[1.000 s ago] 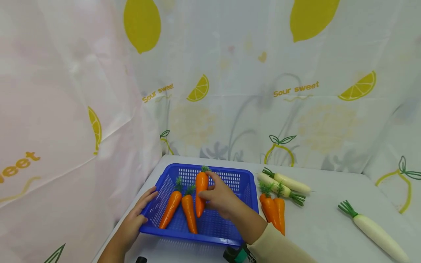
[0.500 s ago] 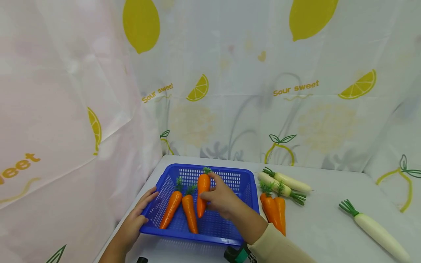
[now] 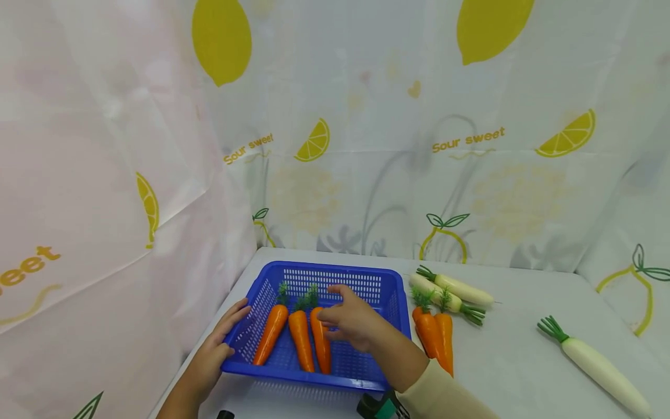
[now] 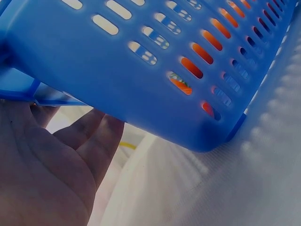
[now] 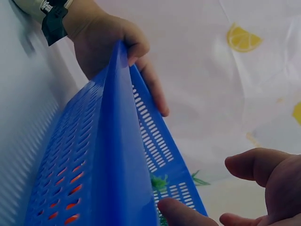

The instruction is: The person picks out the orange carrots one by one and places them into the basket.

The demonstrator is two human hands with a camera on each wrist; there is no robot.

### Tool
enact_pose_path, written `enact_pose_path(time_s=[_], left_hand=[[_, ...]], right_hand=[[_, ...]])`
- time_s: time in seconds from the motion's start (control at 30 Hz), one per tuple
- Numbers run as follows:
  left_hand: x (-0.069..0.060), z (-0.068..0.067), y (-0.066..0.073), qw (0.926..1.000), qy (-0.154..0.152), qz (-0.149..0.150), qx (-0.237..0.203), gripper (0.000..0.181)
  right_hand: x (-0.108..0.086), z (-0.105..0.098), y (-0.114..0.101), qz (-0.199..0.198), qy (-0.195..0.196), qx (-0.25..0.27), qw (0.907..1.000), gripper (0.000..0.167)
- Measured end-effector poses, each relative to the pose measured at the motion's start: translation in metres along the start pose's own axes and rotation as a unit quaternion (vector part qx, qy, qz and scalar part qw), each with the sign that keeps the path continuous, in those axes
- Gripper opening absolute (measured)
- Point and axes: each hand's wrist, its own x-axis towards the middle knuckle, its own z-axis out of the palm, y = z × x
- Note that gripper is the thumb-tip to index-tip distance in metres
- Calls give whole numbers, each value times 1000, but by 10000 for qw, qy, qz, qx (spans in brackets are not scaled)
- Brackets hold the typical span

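My left hand [image 3: 208, 358] grips the left side of the blue basket [image 3: 309, 377], thumb at the rim; the right wrist view shows the left hand [image 5: 110, 40] around that rim. Inside lie three orange carrots side by side: a left one [image 3: 271, 334], a middle one [image 3: 300, 338] and a right one [image 3: 322, 349], green tops toward the back. My right hand [image 3: 356, 320] is over the basket with fingers spread and holds nothing, partly hiding the right carrot. Through the slots in the left wrist view, orange shows beyond the basket wall [image 4: 117, 80].
Right of the basket, several carrots [image 3: 430, 334] lie bunched on the white table [image 3: 502, 361]. Behind them are two crossed white radishes [image 3: 466, 291]. Another radish [image 3: 604, 372] lies at the far right. Lemon-printed curtains [image 3: 366, 192] stand behind and at both sides.
The carrot my right hand was holding now lies in the basket, right of the other two. My right fingers have let go and spread apart. The left hand stays on the basket.
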Motion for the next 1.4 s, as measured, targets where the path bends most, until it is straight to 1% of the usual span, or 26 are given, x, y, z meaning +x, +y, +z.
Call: enact_pose_path(time_s=[0.27,0.47,0.67,0.73,0.87,1.07,1.2,1.3,1.4], left_hand=[[1,-1,-2,9999,-62,69,-134,87],[2,0,-3,9996,-59,212,-203,87],[3,1,1,9998,-75,-26,-168,86],[3,1,1,9998,-81,-41,-167,86],[2,0,-1,9998,-109,44,-190,86],[2,-1,0,9998,-92,0,-180,87],[3,-1,1,9996,-126,13,-241,87],[3,0,0,9994,-143,-29,-298,87],[3,-1,0,9993,-149,-131,-329,87]], right_hand=[[-6,-3,7,-117,6,-14,9999,76],[-10,-5,3,-154,52,26,9999,73],[-14,-9,4,-294,197,34,9994,74],[-15,-11,5,-344,252,60,9991,73],[-20,-15,7,-463,369,154,9981,72],[-26,-24,11,-650,496,290,9962,67],[-28,-29,13,-735,632,459,9942,68],[-30,-32,15,-797,682,540,9930,68],[-32,-34,17,-871,649,543,9926,67]])
